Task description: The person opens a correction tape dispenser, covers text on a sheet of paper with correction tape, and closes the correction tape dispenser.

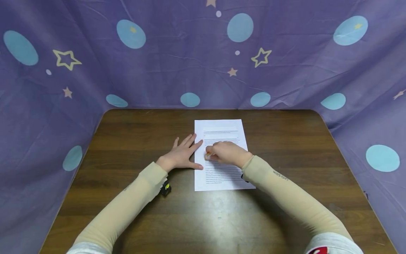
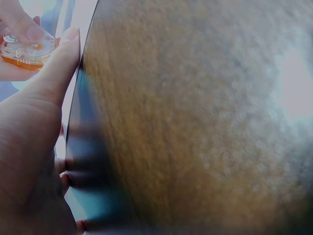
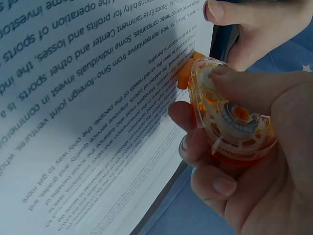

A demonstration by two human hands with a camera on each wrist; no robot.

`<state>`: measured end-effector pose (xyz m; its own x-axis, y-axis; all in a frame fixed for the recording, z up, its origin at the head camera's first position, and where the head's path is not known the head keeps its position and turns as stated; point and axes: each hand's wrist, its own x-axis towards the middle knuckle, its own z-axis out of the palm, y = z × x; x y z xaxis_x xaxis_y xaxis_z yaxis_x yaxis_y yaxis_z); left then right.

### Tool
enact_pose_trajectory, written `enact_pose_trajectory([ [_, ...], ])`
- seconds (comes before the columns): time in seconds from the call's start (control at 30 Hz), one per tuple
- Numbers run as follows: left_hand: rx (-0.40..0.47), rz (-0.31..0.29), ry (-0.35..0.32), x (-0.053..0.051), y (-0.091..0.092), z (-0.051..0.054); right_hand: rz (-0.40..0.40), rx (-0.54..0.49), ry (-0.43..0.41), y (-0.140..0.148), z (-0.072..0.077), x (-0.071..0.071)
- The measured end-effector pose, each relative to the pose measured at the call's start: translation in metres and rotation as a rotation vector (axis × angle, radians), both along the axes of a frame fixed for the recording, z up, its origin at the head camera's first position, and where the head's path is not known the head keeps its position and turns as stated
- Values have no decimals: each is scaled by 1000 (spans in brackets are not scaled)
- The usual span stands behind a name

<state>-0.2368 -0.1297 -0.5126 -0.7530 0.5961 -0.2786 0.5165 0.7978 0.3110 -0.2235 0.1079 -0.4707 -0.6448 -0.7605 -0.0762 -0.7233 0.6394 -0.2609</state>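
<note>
We're right over the printed sheet (image 1: 199, 181), flat on the brown table (image 1: 158, 218), and look at the right hand (image 1: 233, 154): it grips a clear-and-orange tape dispenser (image 3: 239, 132), thumb across its side! We find that dispenser over the left half of the sheet, its orange tip at the print. At the sheet's left edge, we see the left hand (image 1: 180, 157), grasping nothing, fingers spread, thumb lapping onto the paper. Beyond the sheet, we've got a purple curtain (image 1: 168, 70)!
</note>
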Motion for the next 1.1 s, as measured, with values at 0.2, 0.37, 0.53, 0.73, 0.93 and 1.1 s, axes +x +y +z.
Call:
enact_pose_trajectory([
  [0.2,3,-1,1,1,2,2,1,40,37,-4,2,4],
  [0.37,9,-8,2,0,2,2,-6,58,65,-2,2,6],
  [0.53,18,0,-4,-3,0,-4,-16,77,71,3,1,7],
  [0.73,19,8,-3,-5,-3,-11,-24,72,53,9,1,7],
  [0.93,2,8,-13,0,-1,0,-37,80,54,13,-3,7],
  [1.1,4,4,-8,1,0,3,-56,87,42,17,-4,8],
])
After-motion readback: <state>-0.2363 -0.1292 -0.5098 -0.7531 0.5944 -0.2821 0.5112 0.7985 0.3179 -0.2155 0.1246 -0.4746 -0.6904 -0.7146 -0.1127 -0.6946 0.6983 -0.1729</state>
